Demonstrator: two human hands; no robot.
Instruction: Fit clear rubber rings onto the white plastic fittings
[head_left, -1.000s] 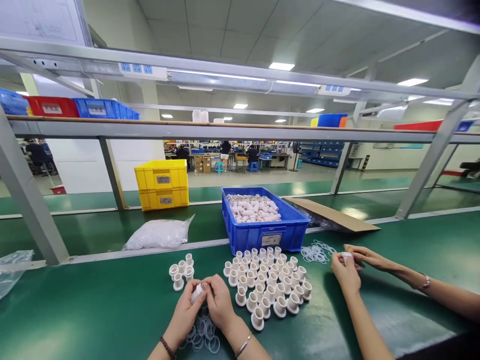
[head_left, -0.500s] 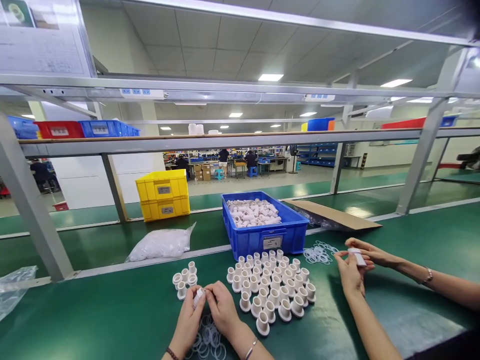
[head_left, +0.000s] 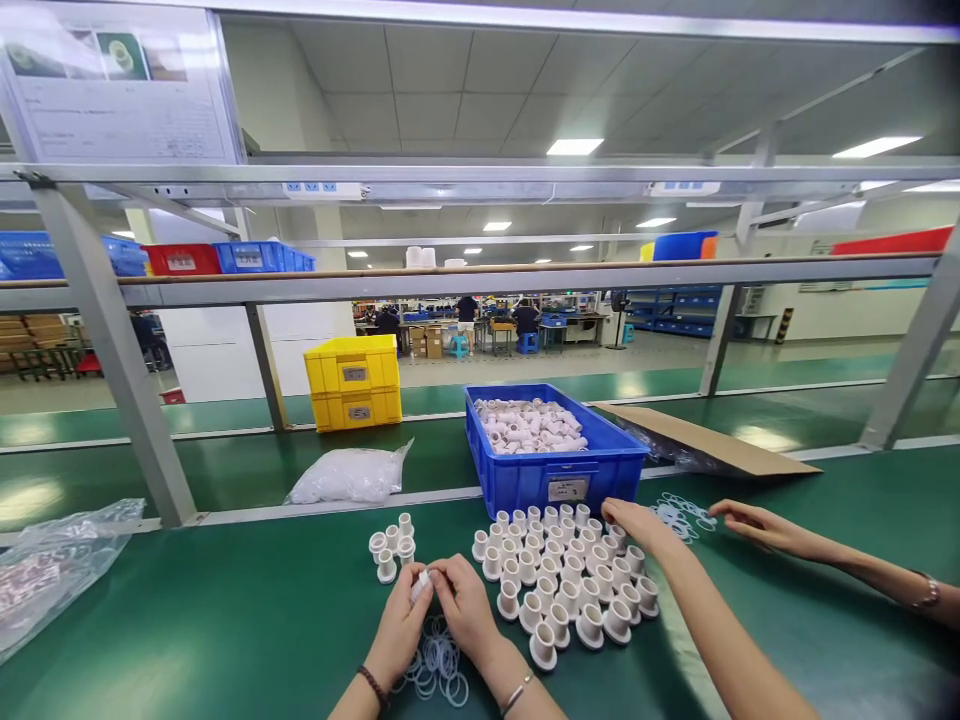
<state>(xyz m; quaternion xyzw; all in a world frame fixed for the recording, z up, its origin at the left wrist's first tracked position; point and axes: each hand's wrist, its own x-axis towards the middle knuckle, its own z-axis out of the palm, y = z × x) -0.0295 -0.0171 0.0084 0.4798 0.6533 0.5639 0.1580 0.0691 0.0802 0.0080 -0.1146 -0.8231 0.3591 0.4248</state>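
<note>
My left hand [head_left: 403,618] is closed around a small white plastic flanged sleeve [head_left: 421,586], held tilted above the table. The fingers of my right hand [head_left: 466,604] are pinched together at the sleeve's upper end; what lies between them is too small to make out. Beneath both hands is a loose pile of clear rings [head_left: 438,662]. Just beyond my left hand stands a small group of flanged sleeves [head_left: 386,566], flange down for the most part. To the right of my right hand, many more white sleeves [head_left: 568,598] stand close together.
A co-worker's hand [head_left: 637,524] reaches to the far right of the sleeves; their other hand [head_left: 765,530] is beside another ring pile [head_left: 679,518]. Behind are a blue bin [head_left: 566,468] of white parts, cardboard [head_left: 712,445], a plastic bag [head_left: 349,474] and yellow crates [head_left: 356,410].
The view has turned slightly left. The co-worker's hands have parted: one now reaches to the standing sleeves, the other to the rings. My hands stay together at the sleeve.
</note>
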